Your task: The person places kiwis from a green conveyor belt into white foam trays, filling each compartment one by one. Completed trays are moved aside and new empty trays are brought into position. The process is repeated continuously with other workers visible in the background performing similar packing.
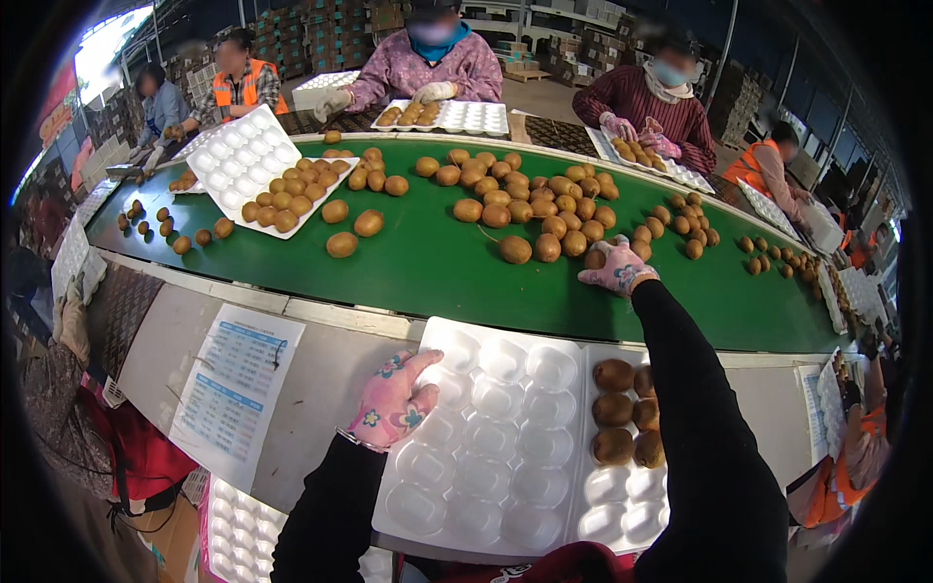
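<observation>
In front of me lies a hinged white foam fruit tray point(503, 437). Its left half has bare cups, and its right half holds several kiwifruit point(612, 408) in the upper cups. My left hand point(393, 401), in a pink floral glove, rests at the tray's left edge, thumb and fingers apart, holding nothing. Beyond the tray, my right hand point(619, 268) reaches over the green conveyor belt point(350, 299). Its gloved fingers close around a kiwifruit point(595, 258) at the near edge of a large pile of kiwifruit point(517, 193). My right sleeve hides part of the tray's right half.
A printed sheet point(237, 386) bearing writing lies left on the grey ledge point(313, 393). A partly filled tray point(251, 164) stands folded open on the belt. Across it, gloved co-workers point(437, 65) point(649, 109) handle trays. More trays point(244, 535) sit below the ledge at left.
</observation>
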Demonstrator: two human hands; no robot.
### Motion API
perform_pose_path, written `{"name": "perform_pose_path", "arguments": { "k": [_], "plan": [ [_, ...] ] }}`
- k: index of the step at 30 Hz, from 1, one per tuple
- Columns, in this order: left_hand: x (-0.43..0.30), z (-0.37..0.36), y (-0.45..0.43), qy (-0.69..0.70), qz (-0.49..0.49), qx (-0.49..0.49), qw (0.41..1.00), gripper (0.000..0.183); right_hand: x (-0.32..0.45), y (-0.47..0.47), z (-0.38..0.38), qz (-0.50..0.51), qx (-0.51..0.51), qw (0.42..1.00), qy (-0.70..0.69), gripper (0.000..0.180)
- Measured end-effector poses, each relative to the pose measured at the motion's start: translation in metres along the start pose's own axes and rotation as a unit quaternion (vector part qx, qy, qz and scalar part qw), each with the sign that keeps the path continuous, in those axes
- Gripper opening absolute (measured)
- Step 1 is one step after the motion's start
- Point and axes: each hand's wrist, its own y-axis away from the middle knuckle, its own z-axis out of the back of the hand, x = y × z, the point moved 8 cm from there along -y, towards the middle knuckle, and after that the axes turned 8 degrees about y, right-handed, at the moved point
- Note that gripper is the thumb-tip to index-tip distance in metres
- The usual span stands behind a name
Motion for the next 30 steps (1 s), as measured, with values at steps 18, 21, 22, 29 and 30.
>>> {"name": "perform_pose_path", "arguments": {
  "k": [18,21,22,29,30],
  "plan": [
    [-0.169,-0.022,0.011,0.150,-0.106,0.097,0.978,0.051,0.063,0.281,0.000,0.100,0.346,0.212,-0.909,0.083],
    [-0.208,-0.093,0.019,0.085,-0.192,0.186,0.960,0.060,0.072,0.310,-0.015,0.079,0.337,0.248,-0.905,0.086],
    [-0.199,-0.105,0.021,0.107,-0.155,0.172,0.967,0.061,0.068,0.312,-0.023,0.078,0.322,0.271,-0.904,0.086],
    [-0.167,-0.157,0.039,0.212,-0.032,0.243,0.946,0.071,0.006,0.344,-0.036,0.091,0.220,0.560,-0.794,0.070],
    [-0.169,-0.159,0.042,0.178,-0.036,0.254,0.950,0.069,-0.014,0.345,-0.038,0.077,0.186,0.609,-0.767,0.067]
  ]
}}
